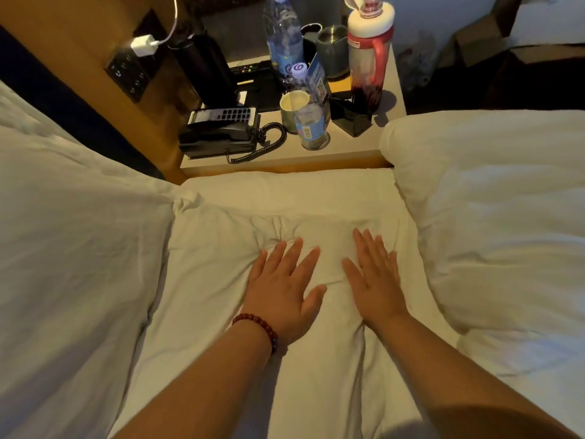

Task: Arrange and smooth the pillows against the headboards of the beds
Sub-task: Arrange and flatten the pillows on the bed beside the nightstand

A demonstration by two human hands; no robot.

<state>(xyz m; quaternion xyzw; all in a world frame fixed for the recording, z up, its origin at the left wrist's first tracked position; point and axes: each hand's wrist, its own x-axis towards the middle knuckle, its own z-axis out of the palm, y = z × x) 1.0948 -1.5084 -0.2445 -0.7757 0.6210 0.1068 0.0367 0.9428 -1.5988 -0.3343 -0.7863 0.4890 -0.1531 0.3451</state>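
A white pillow (228,236) lies flat in the middle of the bed, creased near its far end. My left hand (285,286), with a red bead bracelet at the wrist, presses flat on it with fingers spread. Beside it, my right hand (373,277) also lies flat on the same pillow, fingers straight. A second white pillow (72,248) leans at the left against the wooden headboard (76,30). White bedding or another pillow (493,198) bulges at the right.
Beyond the pillow stands a nightstand (357,147) crowded with a black telephone (221,131), water bottles (311,122), a cup (292,106) and a red-handled jug (368,55). A charger (144,45) is plugged into the headboard's socket panel.
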